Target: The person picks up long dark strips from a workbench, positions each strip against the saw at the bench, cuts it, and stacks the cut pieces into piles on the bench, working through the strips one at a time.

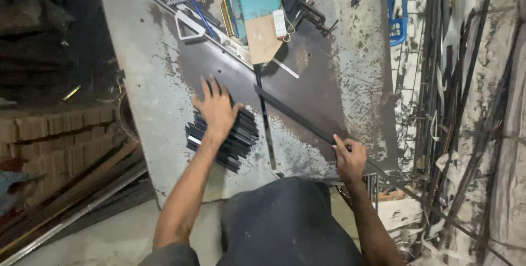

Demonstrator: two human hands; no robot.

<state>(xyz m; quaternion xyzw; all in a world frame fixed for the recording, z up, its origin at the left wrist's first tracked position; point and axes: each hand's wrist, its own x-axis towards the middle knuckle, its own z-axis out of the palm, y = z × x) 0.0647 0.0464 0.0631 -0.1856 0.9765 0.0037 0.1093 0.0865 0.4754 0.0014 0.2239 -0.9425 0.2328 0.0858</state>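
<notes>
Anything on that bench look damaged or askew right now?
The metal table is worn, rust-brown patches and flaking paint across its top. The stack of short black strips under the left hand is fanned unevenly, ends not flush. The right hand holds a long dark bar lying diagonally.

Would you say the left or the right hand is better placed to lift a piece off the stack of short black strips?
Left, probably: the left hand already lies flat on the stack of short black strips, while the right hand holds the long black bar.
</notes>
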